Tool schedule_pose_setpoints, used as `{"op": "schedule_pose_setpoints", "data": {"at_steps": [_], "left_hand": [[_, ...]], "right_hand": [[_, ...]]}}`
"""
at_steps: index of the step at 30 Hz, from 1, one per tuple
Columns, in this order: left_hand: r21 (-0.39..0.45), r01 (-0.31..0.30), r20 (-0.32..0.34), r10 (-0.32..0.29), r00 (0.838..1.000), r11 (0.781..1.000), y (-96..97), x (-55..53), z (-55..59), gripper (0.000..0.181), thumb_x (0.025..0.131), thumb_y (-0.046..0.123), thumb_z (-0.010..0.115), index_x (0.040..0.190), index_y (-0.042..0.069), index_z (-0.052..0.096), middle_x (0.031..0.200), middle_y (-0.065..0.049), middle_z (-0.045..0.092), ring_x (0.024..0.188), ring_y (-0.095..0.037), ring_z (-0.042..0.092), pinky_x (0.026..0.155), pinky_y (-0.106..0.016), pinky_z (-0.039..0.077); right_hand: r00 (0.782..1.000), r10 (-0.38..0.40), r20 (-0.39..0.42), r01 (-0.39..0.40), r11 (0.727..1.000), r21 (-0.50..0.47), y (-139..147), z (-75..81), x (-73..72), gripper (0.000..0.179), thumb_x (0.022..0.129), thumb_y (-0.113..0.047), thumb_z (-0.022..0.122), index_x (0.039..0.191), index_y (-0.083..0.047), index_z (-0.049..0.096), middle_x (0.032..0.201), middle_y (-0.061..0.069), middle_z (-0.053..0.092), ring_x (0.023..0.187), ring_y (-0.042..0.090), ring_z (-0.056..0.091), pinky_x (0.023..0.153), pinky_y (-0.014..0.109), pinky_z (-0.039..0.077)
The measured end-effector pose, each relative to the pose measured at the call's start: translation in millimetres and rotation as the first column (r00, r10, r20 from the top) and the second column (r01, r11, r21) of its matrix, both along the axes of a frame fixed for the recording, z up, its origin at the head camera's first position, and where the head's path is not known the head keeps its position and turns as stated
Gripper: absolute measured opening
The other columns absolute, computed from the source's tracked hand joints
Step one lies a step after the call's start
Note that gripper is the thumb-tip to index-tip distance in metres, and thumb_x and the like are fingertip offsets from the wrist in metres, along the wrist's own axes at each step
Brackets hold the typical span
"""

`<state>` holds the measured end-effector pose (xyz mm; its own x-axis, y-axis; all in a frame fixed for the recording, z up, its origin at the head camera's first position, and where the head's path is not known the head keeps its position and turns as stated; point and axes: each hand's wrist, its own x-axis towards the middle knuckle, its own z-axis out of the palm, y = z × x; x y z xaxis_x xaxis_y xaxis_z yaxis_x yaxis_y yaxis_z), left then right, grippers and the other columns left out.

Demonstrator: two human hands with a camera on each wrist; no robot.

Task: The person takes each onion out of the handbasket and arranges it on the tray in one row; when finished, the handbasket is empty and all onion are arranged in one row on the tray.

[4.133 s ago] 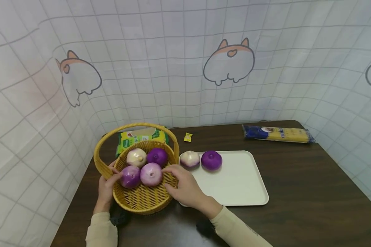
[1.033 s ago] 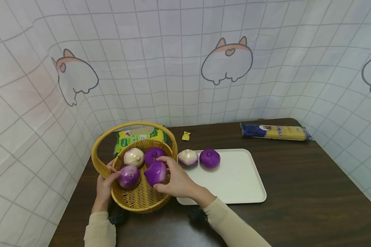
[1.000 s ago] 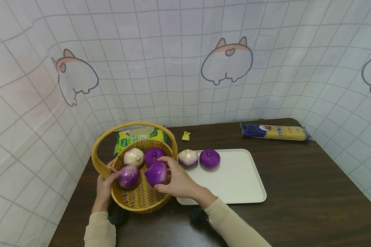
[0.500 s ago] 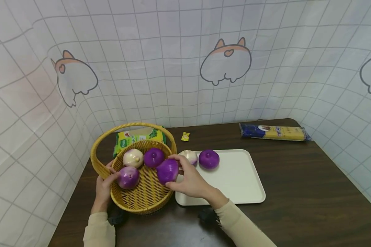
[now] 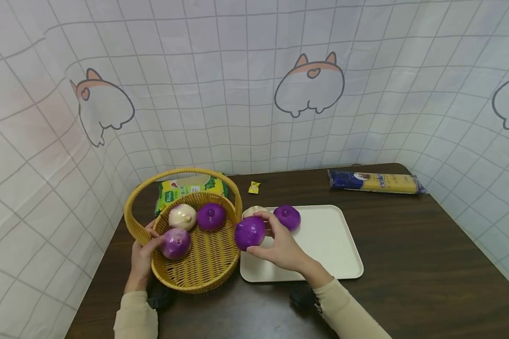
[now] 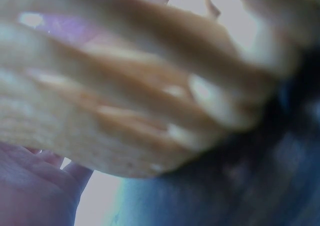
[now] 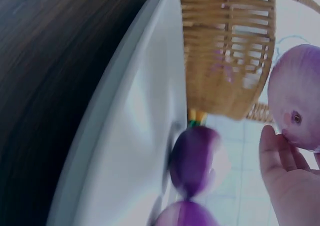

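Note:
My right hand (image 5: 282, 249) grips a purple onion (image 5: 249, 234) between thumb and fingers, above the left edge of the white tray (image 5: 326, 249). In the right wrist view its root end faces the camera. My left hand (image 5: 141, 261) holds the left side of the yellow wicker basket (image 5: 212, 256), thumb over the rim. Inside the basket are a pale onion (image 5: 182, 217), a dark purple onion (image 5: 211, 216) and a purple-white onion (image 5: 176, 243) near my left thumb. On the tray sit a purple onion (image 5: 287, 216) and a whitish onion (image 5: 254, 210), partly hidden behind the held one.
A green and yellow Knorr bag (image 5: 191, 186) lies behind the basket. Near it is a small yellow packet (image 5: 254, 187). A long blue and yellow pack (image 5: 377, 182) rests at the back right of the dark table (image 5: 411, 254). A patterned white curtain (image 5: 220, 94) surrounds the table.
My right hand has taken an onion from the front right of the basket, lifted it and carried it right, over the rim to above the tray. My left hand has stayed on the basket.

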<state>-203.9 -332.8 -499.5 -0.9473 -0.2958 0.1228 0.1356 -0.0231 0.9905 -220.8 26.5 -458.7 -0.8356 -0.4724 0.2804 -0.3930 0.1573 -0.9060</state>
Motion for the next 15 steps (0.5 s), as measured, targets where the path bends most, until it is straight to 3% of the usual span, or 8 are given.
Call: {"op": "schedule_pose_setpoints", "data": {"at_steps": [5, 15], "left_hand": [[0.012, 0.005, 0.010, -0.006, 1.000, 1.000, -0.2, 0.3, -0.3, 0.025, 0.093, -0.001, 0.055, 0.101, -0.016, 0.037, 0.149, -0.017, 0.039, 0.138, -0.033, 0.034, 0.102, -0.020, 0.039], [0.015, -0.002, 0.009, 0.002, 1.000, 1.000, 1.6, -0.5, -1.0, 0.023, 0.094, -0.002, 0.053, 0.101, -0.016, 0.037, 0.148, -0.016, 0.041, 0.137, -0.032, 0.035, 0.106, -0.024, 0.037]], "right_hand": [[0.999, -0.022, 0.050, 0.023, 0.999, -0.022, 14.9, -3.1, -3.5, 0.079, 0.079, -0.004, 0.078, 0.143, -0.003, 0.033, 0.139, 0.017, 0.043, 0.122, 0.033, 0.052, 0.100, 0.048, 0.044], [0.999, -0.051, -0.011, 0.049, 0.990, -0.130, 42.9, -18.1, -8.9, 0.074, 0.079, -0.006, 0.079, 0.140, -0.010, 0.038, 0.141, 0.009, 0.044, 0.125, 0.028, 0.051, 0.101, 0.039, 0.045]]}}
